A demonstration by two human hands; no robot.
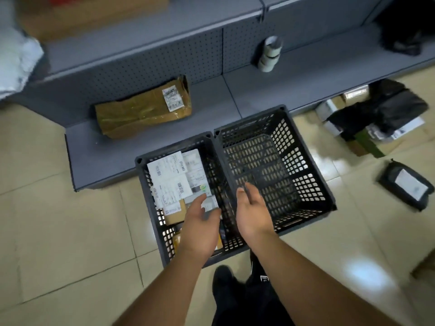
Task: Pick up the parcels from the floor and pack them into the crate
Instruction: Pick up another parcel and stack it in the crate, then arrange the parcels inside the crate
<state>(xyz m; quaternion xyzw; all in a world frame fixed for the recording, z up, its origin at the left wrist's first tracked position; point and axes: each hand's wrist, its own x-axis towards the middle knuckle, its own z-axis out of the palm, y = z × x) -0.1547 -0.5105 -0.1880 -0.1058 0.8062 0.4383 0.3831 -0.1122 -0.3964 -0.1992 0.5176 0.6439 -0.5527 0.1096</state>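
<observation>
The head view looks down at two dark crates side by side in the middle of the frame. The left crate (150, 208) is nearly full of parcels (174, 175) with white labels. The right crate (306, 184) looks empty.

More parcels are on the floor. A black parcel (406, 185) with a white label lies at the right edge. A pile of parcels (374, 118) sits in the upper right, partly under the grey shelf (141, 50). A brown parcel (143, 109) lies on the low part of the shelf, upper left of the crates.

To do this step well, I think the next parcel should go into the empty right crate. Lay it flat in a corner, so more can fit.

The left hand (200, 227) hangs over the near end of the full crate. Its fingers are loose and spread, and it holds nothing. The right hand (253, 212) hangs over the wall between the crates, palm turned to the left. Its fingers are loose too, and it holds nothing. Both arms reach forward from the bottom of the frame.
</observation>
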